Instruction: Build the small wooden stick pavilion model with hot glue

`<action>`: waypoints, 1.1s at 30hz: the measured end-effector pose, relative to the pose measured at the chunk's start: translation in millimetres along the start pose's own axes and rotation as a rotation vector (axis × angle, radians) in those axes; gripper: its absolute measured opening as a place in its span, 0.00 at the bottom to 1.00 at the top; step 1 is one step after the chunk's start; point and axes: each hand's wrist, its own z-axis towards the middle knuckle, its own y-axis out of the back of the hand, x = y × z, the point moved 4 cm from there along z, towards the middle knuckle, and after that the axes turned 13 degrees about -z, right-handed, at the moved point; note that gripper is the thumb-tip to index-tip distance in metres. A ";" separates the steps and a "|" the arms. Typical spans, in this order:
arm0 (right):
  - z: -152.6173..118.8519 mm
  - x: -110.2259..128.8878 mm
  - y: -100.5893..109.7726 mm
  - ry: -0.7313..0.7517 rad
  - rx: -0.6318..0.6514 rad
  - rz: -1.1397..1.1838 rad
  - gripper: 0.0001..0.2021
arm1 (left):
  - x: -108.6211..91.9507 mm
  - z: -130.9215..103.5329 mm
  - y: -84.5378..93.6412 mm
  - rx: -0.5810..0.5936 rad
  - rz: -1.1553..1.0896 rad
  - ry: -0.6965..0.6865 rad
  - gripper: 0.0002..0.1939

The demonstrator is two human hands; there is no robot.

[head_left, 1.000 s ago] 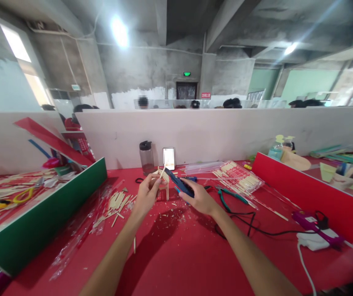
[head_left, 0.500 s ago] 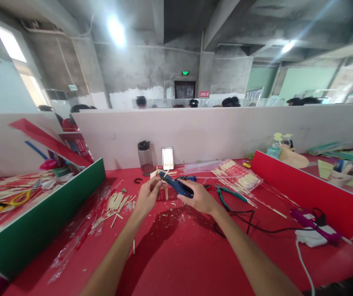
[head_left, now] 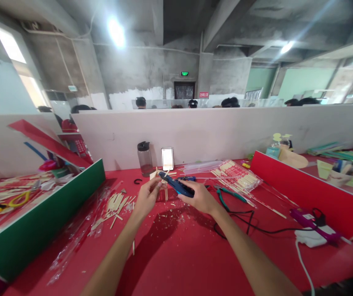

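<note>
Hands unmoved since earlier: right hand (head_left: 198, 198) still grips blue glue gun (head_left: 176, 186), left hand (head_left: 147, 197) pinches stick frame (head_left: 163, 183).

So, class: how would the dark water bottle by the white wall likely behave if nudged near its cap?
The bottle stands tall and narrow, so it would probably tip. It looks nearly empty, so likely light. Being round, it might roll across the red table.

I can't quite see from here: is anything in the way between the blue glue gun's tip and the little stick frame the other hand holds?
Nothing visible. The right hand points the blue glue gun straight at the small stick frame that the left hand holds; the tip is right at the frame.
</note>
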 end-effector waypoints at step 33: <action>-1.3 0.2 -3.1 -0.080 0.065 0.060 0.22 | 8.2 -1.5 5.0 -0.022 0.219 -0.053 0.21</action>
